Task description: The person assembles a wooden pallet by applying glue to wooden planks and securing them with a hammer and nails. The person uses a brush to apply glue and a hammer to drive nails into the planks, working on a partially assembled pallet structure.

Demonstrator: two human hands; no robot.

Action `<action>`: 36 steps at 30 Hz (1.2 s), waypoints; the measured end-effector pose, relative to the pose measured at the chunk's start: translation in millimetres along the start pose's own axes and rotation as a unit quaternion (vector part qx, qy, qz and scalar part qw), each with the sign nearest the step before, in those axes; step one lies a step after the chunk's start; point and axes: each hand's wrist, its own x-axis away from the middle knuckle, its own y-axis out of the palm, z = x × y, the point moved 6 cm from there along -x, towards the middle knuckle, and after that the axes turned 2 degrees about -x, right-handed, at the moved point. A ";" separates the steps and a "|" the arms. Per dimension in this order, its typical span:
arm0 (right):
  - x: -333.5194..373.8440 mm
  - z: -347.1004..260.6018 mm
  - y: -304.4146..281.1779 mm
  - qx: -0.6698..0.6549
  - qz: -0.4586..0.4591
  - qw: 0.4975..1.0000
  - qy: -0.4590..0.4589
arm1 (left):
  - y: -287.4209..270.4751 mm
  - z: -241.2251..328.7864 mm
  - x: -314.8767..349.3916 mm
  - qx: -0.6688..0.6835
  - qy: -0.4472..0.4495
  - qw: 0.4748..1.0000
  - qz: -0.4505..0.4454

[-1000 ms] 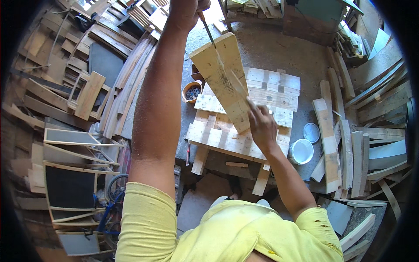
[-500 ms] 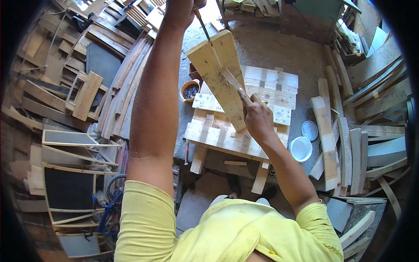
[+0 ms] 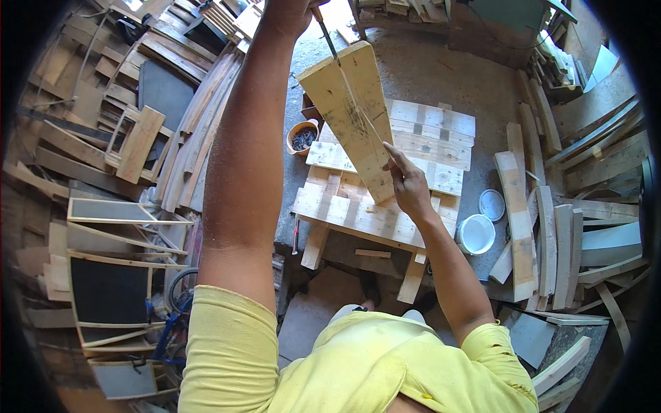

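Observation:
At the top edge my left hand (image 3: 290, 15), partly cut off, is closed around the brown handle of a tool with a thin dark shaft (image 3: 327, 38). Its tip meets the upper end of a wooden board (image 3: 354, 113), which is stained dark in the middle. This board slants over a low pallet-like wooden bench (image 3: 344, 210), its narrow-looking lower end at the bench top. From near the tool tip, a thin pale strip (image 3: 368, 124) runs down across the board. My right hand (image 3: 410, 184) pinches around its lower end, beside the board's right edge.
An orange pot (image 3: 301, 138) of small dark pieces stands left of the bench. To the right are a white bucket (image 3: 476, 234) and its lid (image 3: 491, 204). Leaning planks (image 3: 518, 220) line the right side; stacked wood and dark-panelled frames (image 3: 110, 292) crowd the left.
My right hand has drawn back from the board's face to its right edge, and the pale strip looks thinner and straighter. The board and my left hand have barely shifted.

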 end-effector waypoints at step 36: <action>-10.2 31.3 35.9 -0.036 0.060 0.996 -0.052 | 4.2 3.0 2.2 -0.020 0.000 1.000 -0.014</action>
